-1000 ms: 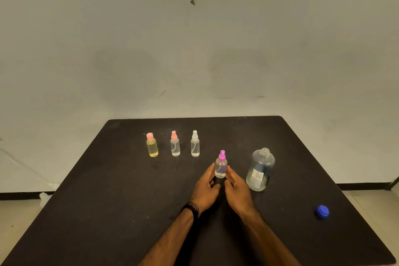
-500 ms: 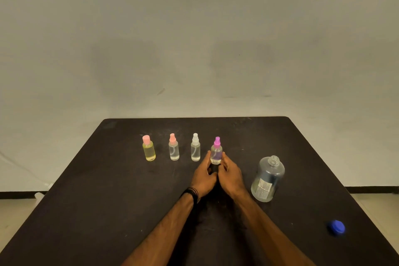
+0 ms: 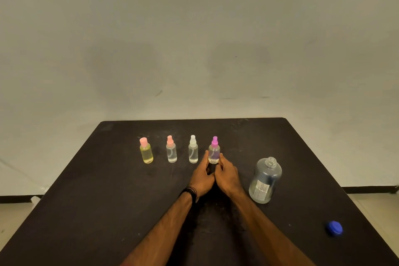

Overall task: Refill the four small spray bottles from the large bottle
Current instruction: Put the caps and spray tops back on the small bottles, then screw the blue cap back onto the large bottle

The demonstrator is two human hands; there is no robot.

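Note:
Several small spray bottles stand in a row on the black table (image 3: pixel 90 190): a yellow one with a pink cap (image 3: pixel 146 151), a clear one with a salmon sprayer (image 3: pixel 171 150), a clear one with a white sprayer (image 3: pixel 193 150) and a clear one with a purple sprayer (image 3: pixel 214 151). My left hand (image 3: pixel 203 176) and my right hand (image 3: pixel 227 174) both hold the base of the purple-topped bottle from either side. The large clear bottle (image 3: pixel 266 180) stands uncapped to the right of my right hand. Its blue cap (image 3: pixel 334 228) lies near the table's right front.
A plain pale wall rises behind the table. The table's far edge lies just beyond the bottle row. A dark baseboard and pale floor show at both sides below the table.
Both hands have pushed the purple-topped bottle away from me, from beside the large bottle into line with the other three small bottles. The large bottle and cap stay put.

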